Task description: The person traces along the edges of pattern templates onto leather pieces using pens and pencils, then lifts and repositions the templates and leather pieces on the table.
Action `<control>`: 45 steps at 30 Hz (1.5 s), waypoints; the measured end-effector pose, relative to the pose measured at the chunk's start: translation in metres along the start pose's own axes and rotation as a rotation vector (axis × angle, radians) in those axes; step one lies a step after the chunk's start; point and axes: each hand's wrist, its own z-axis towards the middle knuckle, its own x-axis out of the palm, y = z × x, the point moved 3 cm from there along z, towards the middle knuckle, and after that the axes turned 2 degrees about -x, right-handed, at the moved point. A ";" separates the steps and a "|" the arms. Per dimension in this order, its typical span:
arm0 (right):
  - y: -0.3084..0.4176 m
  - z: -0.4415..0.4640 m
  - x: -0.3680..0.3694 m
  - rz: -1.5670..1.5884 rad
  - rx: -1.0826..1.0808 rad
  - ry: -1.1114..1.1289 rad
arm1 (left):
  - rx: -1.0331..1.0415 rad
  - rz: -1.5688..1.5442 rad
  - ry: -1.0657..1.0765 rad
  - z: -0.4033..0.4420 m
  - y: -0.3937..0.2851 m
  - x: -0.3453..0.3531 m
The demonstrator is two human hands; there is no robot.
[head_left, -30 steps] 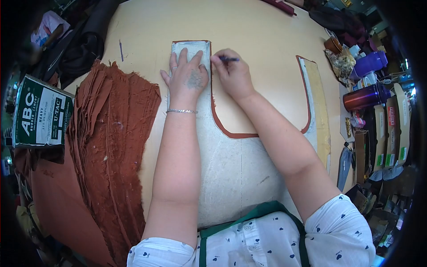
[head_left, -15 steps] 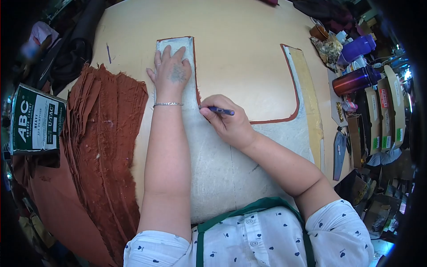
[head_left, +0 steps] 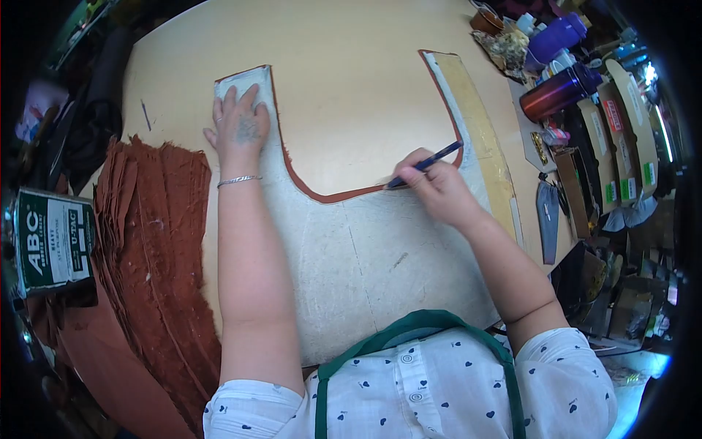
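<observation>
A pale grey U-shaped pattern piece (head_left: 344,271) lies flat on the table, with reddish-brown fabric (head_left: 338,196) showing as a narrow band along its inner curve. My left hand (head_left: 240,132) rests flat on the pattern's left arm, fingers spread. Pinched in my right hand (head_left: 436,186) is a dark blue pen (head_left: 442,152), its tip at the bottom edge of the curve, right of the middle. The palm side of my right hand is hidden.
Left of the pattern lies a stack of frayed reddish-brown fabric (head_left: 157,234). A green rubber cement can (head_left: 55,238) stands at the far left. Along the right are a purple-red bottle (head_left: 559,91), small scissors or snips (head_left: 547,219) and cardboard pieces (head_left: 621,139).
My right hand has moved the pen from the inner edge of the left arm rightward along the curve. My left hand stays on the left arm; the whole view has shifted and turned slightly.
</observation>
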 end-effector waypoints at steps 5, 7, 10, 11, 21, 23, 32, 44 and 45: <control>-0.036 -0.014 -0.075 -0.064 0.168 -0.052 | -0.014 0.036 0.014 0.004 0.001 0.003; -0.048 -0.012 -0.105 -0.051 0.206 -0.031 | -0.015 0.045 0.018 0.004 0.001 0.003; -0.055 0.006 -0.131 -0.117 0.284 0.034 | -0.016 0.050 0.024 0.005 0.004 0.006; -0.055 0.014 -0.139 -0.154 0.313 0.064 | -0.019 0.052 0.026 0.006 0.004 0.006; -0.064 0.135 -0.164 -0.189 0.444 0.188 | -0.018 0.066 0.029 0.006 0.003 0.004; -0.072 0.160 -0.168 -0.172 0.410 0.177 | -0.021 0.065 0.031 0.004 0.001 0.004; -0.102 0.212 -0.157 0.205 -0.110 -0.452 | -0.009 0.100 0.032 0.003 0.000 0.005; -0.014 0.208 0.078 0.371 -0.217 -0.275 | 0.023 0.050 -0.017 -0.003 -0.002 -0.001; -0.010 0.210 0.083 0.287 -0.250 -0.313 | 0.019 0.060 -0.011 -0.003 -0.002 0.000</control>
